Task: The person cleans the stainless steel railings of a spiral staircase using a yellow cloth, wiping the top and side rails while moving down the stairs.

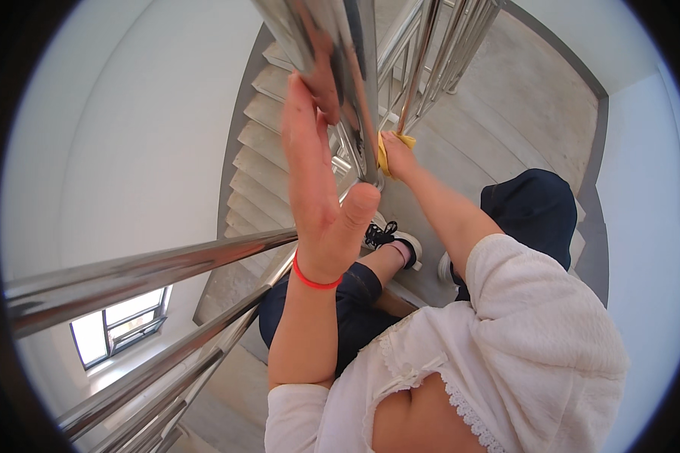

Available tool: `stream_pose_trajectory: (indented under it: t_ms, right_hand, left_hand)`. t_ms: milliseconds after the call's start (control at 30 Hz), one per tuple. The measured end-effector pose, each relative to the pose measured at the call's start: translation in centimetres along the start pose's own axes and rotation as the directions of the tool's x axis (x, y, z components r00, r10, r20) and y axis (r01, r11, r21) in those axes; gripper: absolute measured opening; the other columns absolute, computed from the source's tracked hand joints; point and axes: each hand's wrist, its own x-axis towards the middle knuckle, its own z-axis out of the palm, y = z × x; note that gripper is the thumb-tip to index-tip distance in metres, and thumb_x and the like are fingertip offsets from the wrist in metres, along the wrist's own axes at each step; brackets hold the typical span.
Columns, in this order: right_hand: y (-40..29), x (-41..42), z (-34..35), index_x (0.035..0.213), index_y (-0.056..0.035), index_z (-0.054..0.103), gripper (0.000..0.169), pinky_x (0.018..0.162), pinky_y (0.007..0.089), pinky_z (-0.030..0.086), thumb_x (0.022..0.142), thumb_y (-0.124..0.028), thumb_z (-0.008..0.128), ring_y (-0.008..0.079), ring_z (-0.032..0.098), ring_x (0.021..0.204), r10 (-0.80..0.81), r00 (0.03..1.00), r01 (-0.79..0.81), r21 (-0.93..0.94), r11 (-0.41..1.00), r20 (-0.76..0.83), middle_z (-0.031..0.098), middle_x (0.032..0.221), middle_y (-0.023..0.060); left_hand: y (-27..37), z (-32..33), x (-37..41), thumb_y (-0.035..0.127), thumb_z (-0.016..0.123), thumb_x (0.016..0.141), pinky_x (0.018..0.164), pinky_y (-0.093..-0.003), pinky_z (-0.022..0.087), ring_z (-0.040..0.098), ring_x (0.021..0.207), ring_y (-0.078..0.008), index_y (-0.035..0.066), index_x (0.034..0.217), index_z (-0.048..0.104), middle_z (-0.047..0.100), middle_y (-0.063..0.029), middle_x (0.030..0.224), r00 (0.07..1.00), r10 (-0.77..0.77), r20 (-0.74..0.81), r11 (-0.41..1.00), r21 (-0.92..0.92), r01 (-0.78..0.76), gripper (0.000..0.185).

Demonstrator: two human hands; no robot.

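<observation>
My left hand (323, 187), with a red band at the wrist, is raised beside the thick polished metal handrail (348, 73). Its fingers point up along the rail and the thumb stands apart; the fingertips seem to rest against the rail's side. Lower down and to the right, my right hand (398, 156) holds a yellow cloth (383, 154) around a thin metal baluster (411, 85) of the railing. The cloth wraps partly over the fingers, and the rail hides some of it.
Concrete stairs (260, 141) descend on the left beyond the railing. A concrete landing (521, 73) lies at upper right. More metal rails (147, 266) cross the lower left, near a window (122, 323). My shoe (394, 240) is on the floor below my hands.
</observation>
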Motion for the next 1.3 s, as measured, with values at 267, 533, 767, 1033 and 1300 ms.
stream_pose_trajectory:
  t_ms: [267, 533, 767, 1033, 1300]
  right_hand:
    - [-5.9, -1.0, -4.4, 0.123, -0.0011, 0.046, 0.052, 0.095, 0.036, 0.041, 0.075, -0.01, 0.063, 0.0326, 0.051, 0.112, 0.07, 0.935, -0.182, 0.298, 0.937, 0.348, 0.053, 0.121, 0.0173]
    - [-15.7, 0.6, -20.1, 0.117, -0.0056, 0.054, 0.043, 0.084, 0.03, 0.045, 0.077, -0.014, 0.067, 0.016, 0.057, 0.097, 0.179, 0.953, -0.3, 0.842, 0.449, 0.244, 0.06, 0.107, 0.0068]
    - [-24.4, 3.4, -28.2, 0.11, -0.0065, 0.057, 0.044, 0.082, 0.031, 0.046, 0.071, -0.018, 0.074, 0.0206, 0.058, 0.099, -0.007, 0.946, 0.26, 0.748, 0.611, -0.323, 0.062, 0.107, 0.0067]
    - [-16.2, -0.9, -12.4, 0.108, -0.0102, 0.058, 0.044, 0.08, 0.0378, 0.047, 0.07, -0.025, 0.074, 0.0291, 0.058, 0.098, 0.064, 0.972, 0.094, 0.625, 0.775, -0.226, 0.061, 0.107, 0.0085]
    - [-11.0, -3.6, -6.3, 0.105, -0.0073, 0.058, 0.044, 0.076, 0.0352, 0.048, 0.07, -0.028, 0.076, 0.0281, 0.06, 0.088, 0.176, 0.983, -0.162, 0.678, 0.717, 0.048, 0.062, 0.09, 0.0098]
  left_hand:
    - [-0.5, -0.8, -0.1, 0.057, 0.055, 0.084, 0.106, -0.0405, 0.021, 0.031, 0.125, -0.024, -0.005, 0.143, 0.011, 0.025, -0.0137, 0.139, 0.999, 0.034, 0.042, 0.998, 0.06, -0.036, 0.096]
    - [0.1, -1.2, 0.2, 0.052, 0.048, 0.089, 0.109, -0.0384, 0.018, 0.026, 0.131, -0.0234, -0.005, 0.143, 0.013, 0.021, -0.0125, 0.145, 0.997, 0.014, 0.073, 0.997, -0.078, -0.009, 0.086]
    - [1.0, -1.5, 0.2, 0.054, 0.04, 0.091, 0.11, -0.0373, 0.019, 0.026, 0.134, -0.0257, -0.006, 0.141, 0.017, 0.025, -0.0154, 0.146, 0.996, -0.02, 0.081, 0.992, -0.122, 0.03, 0.081]
    - [0.1, -2.0, 0.1, 0.054, 0.039, 0.091, 0.111, -0.0394, 0.016, 0.024, 0.136, -0.0286, -0.005, 0.141, 0.018, 0.022, -0.0156, 0.148, 0.995, 0.03, 0.092, 0.999, -0.038, -0.027, 0.08]
    - [-0.1, -2.1, 0.4, 0.048, 0.048, 0.091, 0.104, -0.0359, 0.027, 0.036, 0.126, -0.0222, -0.004, 0.138, 0.03, 0.038, -0.0123, 0.137, 0.997, 0.076, 0.029, 0.996, -0.045, -0.074, 0.073]
